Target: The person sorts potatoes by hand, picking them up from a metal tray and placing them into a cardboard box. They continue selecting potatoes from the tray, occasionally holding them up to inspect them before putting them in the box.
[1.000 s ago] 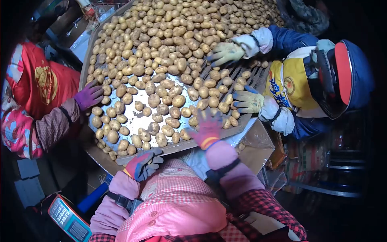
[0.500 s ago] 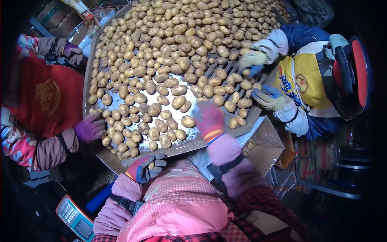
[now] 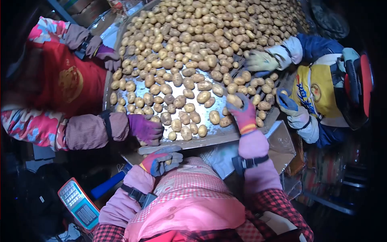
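A heap of potatoes covers the back of a metal-topped sorting table, with looser ones near the front. My left hand, in a pink and grey glove, is curled around a small potato just outside the front edge. Over the front right part of the tabletop is my right hand, gloved in pink, with its fingers around a potato. More potatoes lie close beside it.
At the left, a person in red has purple gloves over the table. Another person, in a yellow apron, works at the right. A cardboard box stands below the right corner. A scale display is at lower left.
The view has shifted, and more of the front tabletop shows. My right hand has closed around a potato. The left person's near hand has reached further in over the front left potatoes.
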{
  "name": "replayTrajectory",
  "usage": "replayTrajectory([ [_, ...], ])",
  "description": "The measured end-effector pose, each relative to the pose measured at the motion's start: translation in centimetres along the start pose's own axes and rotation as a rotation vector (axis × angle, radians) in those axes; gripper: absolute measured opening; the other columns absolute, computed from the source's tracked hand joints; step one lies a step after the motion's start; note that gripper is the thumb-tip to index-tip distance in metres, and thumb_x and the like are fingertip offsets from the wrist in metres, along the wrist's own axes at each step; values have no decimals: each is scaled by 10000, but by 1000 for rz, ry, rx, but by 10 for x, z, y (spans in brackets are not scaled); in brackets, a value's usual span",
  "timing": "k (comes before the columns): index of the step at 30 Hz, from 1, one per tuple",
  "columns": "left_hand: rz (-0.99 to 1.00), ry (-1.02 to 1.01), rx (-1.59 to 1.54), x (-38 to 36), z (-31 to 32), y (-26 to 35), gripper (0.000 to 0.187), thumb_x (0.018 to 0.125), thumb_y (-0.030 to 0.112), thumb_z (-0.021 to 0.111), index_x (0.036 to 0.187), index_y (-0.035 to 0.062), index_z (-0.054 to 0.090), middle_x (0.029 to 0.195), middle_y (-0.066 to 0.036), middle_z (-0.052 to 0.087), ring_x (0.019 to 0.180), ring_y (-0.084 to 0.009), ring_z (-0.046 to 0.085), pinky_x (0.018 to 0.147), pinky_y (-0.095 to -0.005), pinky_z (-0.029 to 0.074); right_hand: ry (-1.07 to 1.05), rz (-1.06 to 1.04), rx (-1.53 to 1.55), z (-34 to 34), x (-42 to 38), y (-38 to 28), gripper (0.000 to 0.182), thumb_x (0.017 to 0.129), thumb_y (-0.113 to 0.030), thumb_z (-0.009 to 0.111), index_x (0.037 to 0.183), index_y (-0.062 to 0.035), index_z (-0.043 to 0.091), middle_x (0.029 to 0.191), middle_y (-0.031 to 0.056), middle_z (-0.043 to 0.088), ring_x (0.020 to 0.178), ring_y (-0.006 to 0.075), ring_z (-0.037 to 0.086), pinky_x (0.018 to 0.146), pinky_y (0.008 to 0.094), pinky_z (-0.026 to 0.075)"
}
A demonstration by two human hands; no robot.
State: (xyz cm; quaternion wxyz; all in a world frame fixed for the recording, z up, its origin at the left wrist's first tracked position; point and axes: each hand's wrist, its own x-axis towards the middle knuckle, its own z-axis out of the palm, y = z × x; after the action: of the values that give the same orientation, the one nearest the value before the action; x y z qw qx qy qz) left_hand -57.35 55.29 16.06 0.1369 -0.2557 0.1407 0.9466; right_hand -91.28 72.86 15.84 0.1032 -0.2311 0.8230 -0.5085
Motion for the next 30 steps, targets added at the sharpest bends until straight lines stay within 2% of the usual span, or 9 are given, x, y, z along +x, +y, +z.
replayTrajectory([
  [2,3,-18,-8,4,-3,0,530,939,108,544,1420,-21,365,1237,-162,580,1152,-252,580,988,-374,486,-51,4,20,6,-34,2,506,709,-228,832,1127,-29,626,1062,82,639,1021,170,595,885,334,500],
  [6,-53,-82,101,16,12,6,501,978,157,515,1424,-11,361,1254,-180,576,1159,-258,579,992,-370,481,-239,-89,-155,12,-82,-76,557,629,-219,856,1131,-91,652,1017,117,645,985,283,600,887,390,478],
  [10,-169,-126,113,35,34,8,529,965,175,550,1426,-2,360,1327,-167,528,1204,-262,544,1017,-370,461,-110,-207,-355,-12,-102,-93,707,508,-100,870,1168,-92,616,1054,109,620,1017,308,591,904,402,469],
  [14,-216,-134,151,63,42,-11,602,883,61,627,1423,1,369,1348,-197,511,1211,-279,540,1020,-378,459,29,-31,-249,-48,-135,-55,792,511,-78,885,1235,-83,562,1117,98,611,1070,270,586,921,389,481],
  [17,-296,-204,257,86,69,-22,593,864,27,616,1412,7,392,1316,-191,540,1190,-284,557,976,-366,489,10,316,1073,-74,-173,-71,589,808,-152,772,1317,-111,478,1181,92,608,943,184,648,755,300,538],
  [20,-339,-102,372,84,88,-31,553,906,160,636,1391,15,411,1188,-166,610,881,-198,648,643,-286,554,-27,393,1148,-119,-220,-82,490,946,-452,565,1299,-119,502,1092,82,654,715,121,632,568,211,476],
  [22,-435,-215,449,101,81,-35,576,913,260,651,1382,21,418,1152,-140,619,749,-135,624,541,-256,527,160,410,1111,-132,-250,-69,447,974,-438,522,1275,-108,536,1026,54,665,656,88,608,508,208,449],
  [27,-677,-285,474,126,66,-37,499,947,388,593,1266,15,498,954,-68,626,633,-94,538,528,-236,445,594,792,1197,-176,-341,-4,258,899,-322,677,1086,-150,634,956,27,653,852,145,647,735,278,561],
  [30,-768,-262,443,124,66,-35,509,950,435,568,1242,22,506,901,-60,624,596,-95,536,497,-216,432,1059,197,1283,-258,-377,20,261,960,-260,581,1157,-90,600,1145,100,635,1064,202,616,942,341,510],
])
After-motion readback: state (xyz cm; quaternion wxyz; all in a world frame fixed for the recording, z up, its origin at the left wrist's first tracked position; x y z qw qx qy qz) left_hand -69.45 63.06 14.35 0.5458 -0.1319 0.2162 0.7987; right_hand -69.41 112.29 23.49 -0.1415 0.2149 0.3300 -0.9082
